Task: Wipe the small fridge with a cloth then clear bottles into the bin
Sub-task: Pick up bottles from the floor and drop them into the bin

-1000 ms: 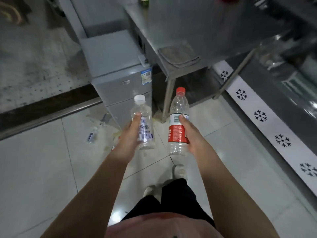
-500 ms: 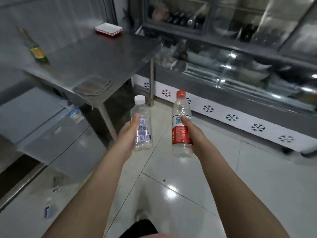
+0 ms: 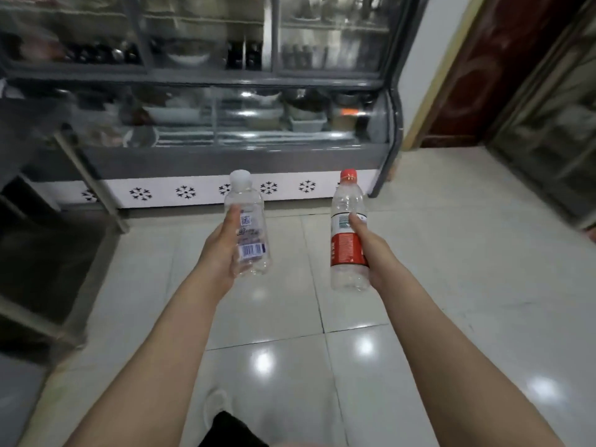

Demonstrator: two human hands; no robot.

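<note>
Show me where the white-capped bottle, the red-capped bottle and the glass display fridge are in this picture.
white-capped bottle (image 3: pixel 251 243): head view, on its barcode label.
red-capped bottle (image 3: pixel 346 250): head view, on its red label.
glass display fridge (image 3: pixel 225 162): head view, on the grey band below the glass.

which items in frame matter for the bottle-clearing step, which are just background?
Job:
- white-capped clear bottle, held in left hand
- red-capped bottle with red label, held in right hand
- no bin in view

Background:
- glass display chiller with snowflake trim
- steel table leg at left
- dark red door at right
- tiled floor
</note>
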